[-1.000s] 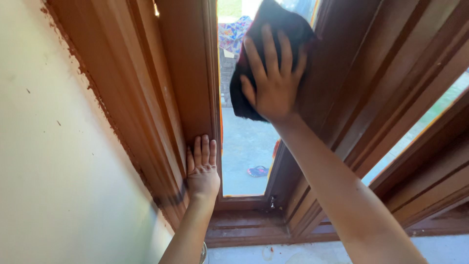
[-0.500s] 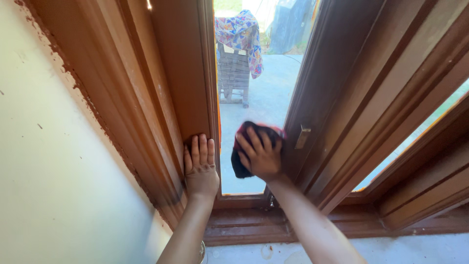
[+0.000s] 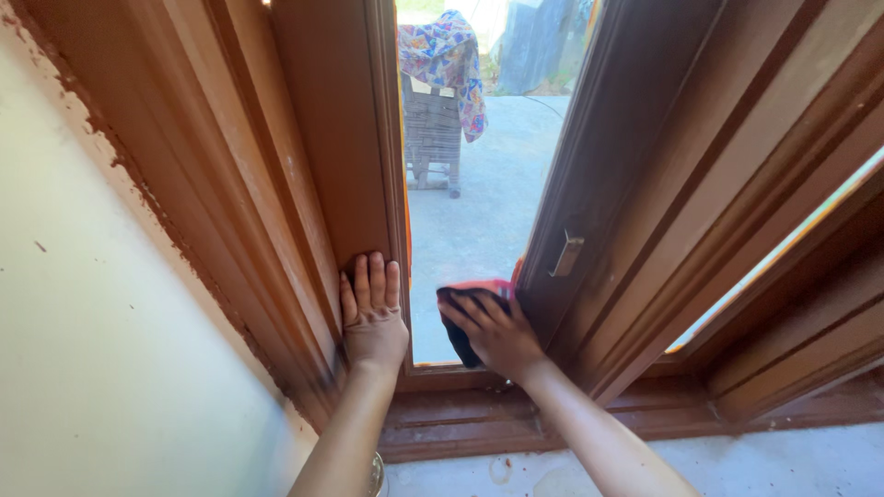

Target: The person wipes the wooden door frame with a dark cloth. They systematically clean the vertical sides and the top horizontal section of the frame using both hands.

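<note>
The left hand (image 3: 373, 317) lies flat, fingers straight and together, pressed against the brown wooden window frame (image 3: 336, 166) at the left of the pane — it holds nothing. The right hand (image 3: 497, 331) is spread over a dark cloth (image 3: 458, 336) with a red edge, pinning it against the glass pane (image 3: 479, 212) low down, just above the bottom rail and close beside the right-hand sash. A small metal latch (image 3: 565, 255) sits on that sash, just up and right of the cloth. Through the glass, far off, a patterned fabric (image 3: 442, 55) hangs over a slatted chair (image 3: 431, 138) on pale concrete. A cream wall (image 3: 101, 350) fills the left — paint smears mark its edge.
</note>
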